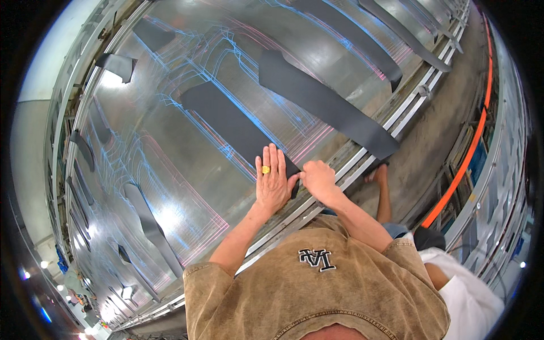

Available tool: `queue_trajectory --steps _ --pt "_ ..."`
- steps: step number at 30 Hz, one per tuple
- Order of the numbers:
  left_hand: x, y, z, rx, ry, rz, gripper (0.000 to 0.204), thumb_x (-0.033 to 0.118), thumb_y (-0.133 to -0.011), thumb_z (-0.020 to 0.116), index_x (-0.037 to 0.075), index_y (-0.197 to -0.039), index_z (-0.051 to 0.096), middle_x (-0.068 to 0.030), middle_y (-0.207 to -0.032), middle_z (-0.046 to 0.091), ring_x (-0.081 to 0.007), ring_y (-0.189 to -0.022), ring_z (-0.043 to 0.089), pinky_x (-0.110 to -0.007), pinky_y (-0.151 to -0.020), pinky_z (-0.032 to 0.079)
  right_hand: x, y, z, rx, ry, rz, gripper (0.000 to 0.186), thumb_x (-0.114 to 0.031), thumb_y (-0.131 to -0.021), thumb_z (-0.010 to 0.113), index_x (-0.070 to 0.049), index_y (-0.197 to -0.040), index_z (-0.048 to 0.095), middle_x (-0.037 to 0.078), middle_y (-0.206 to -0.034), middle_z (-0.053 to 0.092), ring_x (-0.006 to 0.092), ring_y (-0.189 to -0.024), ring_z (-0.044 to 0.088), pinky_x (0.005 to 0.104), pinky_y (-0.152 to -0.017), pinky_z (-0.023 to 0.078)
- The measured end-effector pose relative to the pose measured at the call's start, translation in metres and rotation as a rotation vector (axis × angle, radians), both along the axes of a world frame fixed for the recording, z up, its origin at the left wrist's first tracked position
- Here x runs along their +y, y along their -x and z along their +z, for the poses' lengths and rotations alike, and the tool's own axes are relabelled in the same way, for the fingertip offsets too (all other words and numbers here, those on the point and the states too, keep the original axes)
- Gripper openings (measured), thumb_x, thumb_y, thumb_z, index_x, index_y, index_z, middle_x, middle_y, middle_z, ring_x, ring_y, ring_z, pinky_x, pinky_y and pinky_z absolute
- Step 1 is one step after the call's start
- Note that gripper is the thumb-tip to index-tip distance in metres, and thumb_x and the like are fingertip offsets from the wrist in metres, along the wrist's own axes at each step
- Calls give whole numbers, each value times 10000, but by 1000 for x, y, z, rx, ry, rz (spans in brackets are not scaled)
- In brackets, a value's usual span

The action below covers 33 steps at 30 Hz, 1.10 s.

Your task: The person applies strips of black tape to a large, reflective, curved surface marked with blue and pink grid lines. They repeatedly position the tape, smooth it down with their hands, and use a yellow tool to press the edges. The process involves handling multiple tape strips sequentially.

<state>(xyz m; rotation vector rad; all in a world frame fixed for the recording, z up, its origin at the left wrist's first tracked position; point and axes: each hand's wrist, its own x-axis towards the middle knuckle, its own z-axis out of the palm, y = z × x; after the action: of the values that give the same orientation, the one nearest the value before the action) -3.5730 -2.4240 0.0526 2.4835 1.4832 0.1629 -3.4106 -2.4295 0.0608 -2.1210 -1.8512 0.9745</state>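
Note:
A long dark grey cut fabric piece (pixel 224 116) lies on the metal table (pixel 161 133), over blue and pink outline marks. My left hand (pixel 273 184) rests on its near end, fingers stretched out flat, a yellow ring on one finger. The left thumb reaches the piece's right edge. Close beside that thumb, my right hand (pixel 319 180) is closed, its fingertips pinched at the near right corner of the fabric. What sits between those fingertips is mostly hidden. The near end of the piece bends down toward the table's edge.
To the right lies another long dark piece (pixel 323 99), its end hanging over the metal rail (pixel 354 164). More dark pieces (pixel 148 218) lie along the table at left and far right. Someone in white clothing (pixel 464 289) is close at my right. An orange strip (pixel 464 170) runs behind.

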Motion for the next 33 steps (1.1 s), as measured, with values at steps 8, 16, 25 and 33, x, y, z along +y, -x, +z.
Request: queue_trajectory --steps 8,16,25,33 --pt "-7 3 -9 96 -53 -65 705 93 -843 562 17 -1490 292 -232 -1567 208 -415 -1454 197 -560 -1175 168 2 -11 37 242 -31 3 227 -232 -806 716 -10 -814 672 197 -725 647 367 -738 668 443 -680 523" --pt "-24 10 28 -490 277 -53 373 158 -921 631 29 -1269 598 -221 -1272 605 -311 -1288 516 -442 -1077 410 14 -167 43 -355 -431 -269 431 -200 -769 751 -35 -1139 604 172 -1157 568 387 -1105 502 499 -908 420" --pt "32 -150 12 -1560 1305 896 280 194 -953 634 -31 -1096 547 -155 -1009 595 -248 -828 641 -363 -766 590 25 -177 40 -262 -257 -296 533 -276 -709 817 -48 -1142 606 199 -1132 495 401 -1046 500 503 -878 426" --pt "47 -180 10 -1524 1324 980 224 183 -919 688 26 -1034 579 -77 -939 598 -209 -837 639 -349 -691 573 54 -205 30 411 55 -299 309 -168 -702 838 -27 -871 622 76 -815 618 192 -749 592 370 -665 487"
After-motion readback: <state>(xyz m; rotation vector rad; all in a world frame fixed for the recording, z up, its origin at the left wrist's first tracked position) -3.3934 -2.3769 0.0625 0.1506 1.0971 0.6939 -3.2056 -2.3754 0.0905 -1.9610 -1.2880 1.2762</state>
